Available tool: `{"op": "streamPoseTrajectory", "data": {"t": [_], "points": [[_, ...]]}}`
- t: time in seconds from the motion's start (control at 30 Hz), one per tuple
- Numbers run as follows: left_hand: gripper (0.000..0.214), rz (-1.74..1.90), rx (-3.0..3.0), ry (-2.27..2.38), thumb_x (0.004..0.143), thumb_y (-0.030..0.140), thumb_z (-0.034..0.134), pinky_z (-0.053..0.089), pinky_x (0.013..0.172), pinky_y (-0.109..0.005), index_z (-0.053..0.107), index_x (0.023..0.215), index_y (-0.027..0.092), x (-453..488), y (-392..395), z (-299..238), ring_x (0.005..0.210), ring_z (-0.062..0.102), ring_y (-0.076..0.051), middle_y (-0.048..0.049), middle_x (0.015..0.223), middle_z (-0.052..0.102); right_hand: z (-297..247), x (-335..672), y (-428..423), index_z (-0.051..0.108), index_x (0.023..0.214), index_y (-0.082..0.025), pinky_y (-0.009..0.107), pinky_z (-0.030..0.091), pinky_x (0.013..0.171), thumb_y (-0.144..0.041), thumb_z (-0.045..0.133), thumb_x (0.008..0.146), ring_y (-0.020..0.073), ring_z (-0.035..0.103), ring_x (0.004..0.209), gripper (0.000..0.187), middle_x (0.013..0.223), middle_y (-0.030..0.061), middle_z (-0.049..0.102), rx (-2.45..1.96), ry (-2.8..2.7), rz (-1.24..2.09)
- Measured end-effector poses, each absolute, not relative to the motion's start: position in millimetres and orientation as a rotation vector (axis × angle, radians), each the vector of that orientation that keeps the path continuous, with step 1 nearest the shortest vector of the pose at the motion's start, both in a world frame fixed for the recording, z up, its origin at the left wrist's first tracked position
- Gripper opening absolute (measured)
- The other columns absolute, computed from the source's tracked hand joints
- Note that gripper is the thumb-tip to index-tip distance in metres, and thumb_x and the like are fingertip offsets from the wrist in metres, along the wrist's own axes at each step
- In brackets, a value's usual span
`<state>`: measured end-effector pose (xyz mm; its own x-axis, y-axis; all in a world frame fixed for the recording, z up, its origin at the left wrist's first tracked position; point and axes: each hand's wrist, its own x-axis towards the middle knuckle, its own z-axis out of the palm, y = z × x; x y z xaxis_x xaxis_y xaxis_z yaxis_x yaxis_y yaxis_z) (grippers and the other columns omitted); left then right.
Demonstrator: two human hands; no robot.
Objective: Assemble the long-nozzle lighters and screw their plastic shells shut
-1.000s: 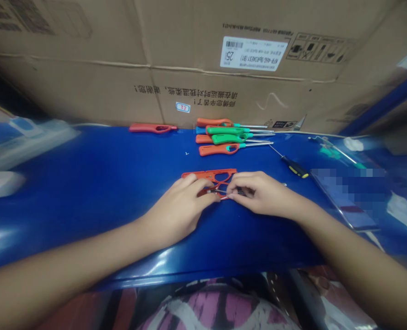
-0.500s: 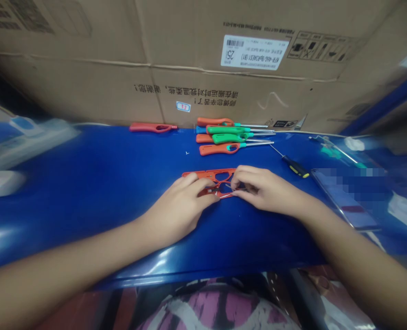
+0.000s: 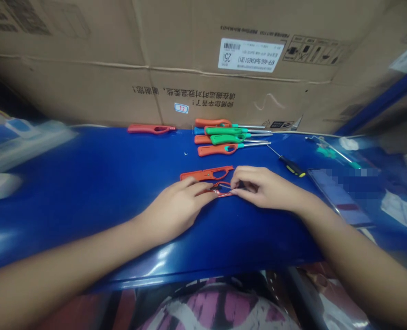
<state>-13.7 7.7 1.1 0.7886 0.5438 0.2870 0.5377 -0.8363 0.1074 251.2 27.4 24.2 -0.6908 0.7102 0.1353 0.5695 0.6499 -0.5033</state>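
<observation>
My left hand [image 3: 179, 204] is closed on the rear part of an orange-red lighter shell half [image 3: 225, 195], its fingers covering much of it. My right hand [image 3: 258, 185] pinches at the front end of the same shell, where a thin grey wire-like piece [image 3: 225, 186] runs to the fingertips. What exactly sits between those fingers is hidden. Just beyond both hands, a second orange lighter shell half [image 3: 200, 175] lies on the blue table [image 3: 114, 183], inner side up.
Behind the hands lie several long-nosed lighters [image 3: 215, 150] in orange and green. A red lighter handle [image 3: 150, 129] rests further left. To the right are a screwdriver [image 3: 290, 166] and a phone [image 3: 340, 197]. A cardboard box [image 3: 103, 91] walls off the back; a power strip [image 3: 35, 142] stands left.
The two shell halves now show a gap between them, and the far one sits apart from my fingers. Both hands stay nearly in place; the whole view has shifted slightly.
</observation>
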Motion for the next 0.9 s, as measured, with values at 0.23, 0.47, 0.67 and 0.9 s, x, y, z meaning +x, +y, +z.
{"op": "streamPoseTrajectory", "data": {"t": [0.23, 0.47, 0.67, 0.9], "points": [[0.031, 0.534, 2.942, 0.825, 0.101, 0.020, 0.047, 0.058, 0.093, -0.039, 0.066, 0.125, 0.019, -17, 12, 5, 0.110, 0.068, -0.024, -0.0052, 0.124, 0.071, 34, 256, 27, 0.073, 0.096, -0.018, 0.024, 0.044, 0.068, -0.023, 0.065, 0.089, 0.0112, 0.055, 0.075, 0.011, 0.095, 0.0044, 0.064, -0.934, -2.578, 0.813], [0.041, 0.424, 3.068, 0.721, 0.093, 0.008, 0.046, 0.057, 0.096, -0.044, 0.061, 0.132, 0.008, -18, 11, 4, 0.117, 0.066, -0.029, -0.0150, 0.129, 0.068, 33, 260, 30, 0.075, 0.094, -0.018, 0.024, 0.044, 0.064, -0.028, 0.061, 0.093, 0.0112, 0.056, 0.074, 0.017, 0.098, 0.0058, 0.062, -0.927, -2.516, 0.841], [0.039, 0.441, 2.928, 0.831, 0.095, 0.010, 0.046, 0.057, 0.098, -0.042, 0.063, 0.130, 0.016, -19, 10, 2, 0.116, 0.067, -0.025, -0.0080, 0.128, 0.069, 41, 281, 39, 0.071, 0.091, -0.018, 0.025, 0.043, 0.062, -0.033, 0.062, 0.090, 0.0125, 0.056, 0.072, 0.018, 0.091, 0.0045, 0.065, -1.219, -2.418, 0.735], [0.042, 0.453, 2.941, 0.808, 0.093, 0.007, 0.048, 0.058, 0.097, -0.043, 0.060, 0.133, 0.015, -18, 9, 5, 0.116, 0.065, -0.026, -0.0092, 0.130, 0.068, 32, 278, 42, 0.071, 0.084, -0.017, 0.025, 0.037, 0.059, -0.043, 0.068, 0.085, 0.0123, 0.049, 0.066, 0.026, 0.078, 0.0020, 0.063, -1.349, -2.445, 0.927]]}}
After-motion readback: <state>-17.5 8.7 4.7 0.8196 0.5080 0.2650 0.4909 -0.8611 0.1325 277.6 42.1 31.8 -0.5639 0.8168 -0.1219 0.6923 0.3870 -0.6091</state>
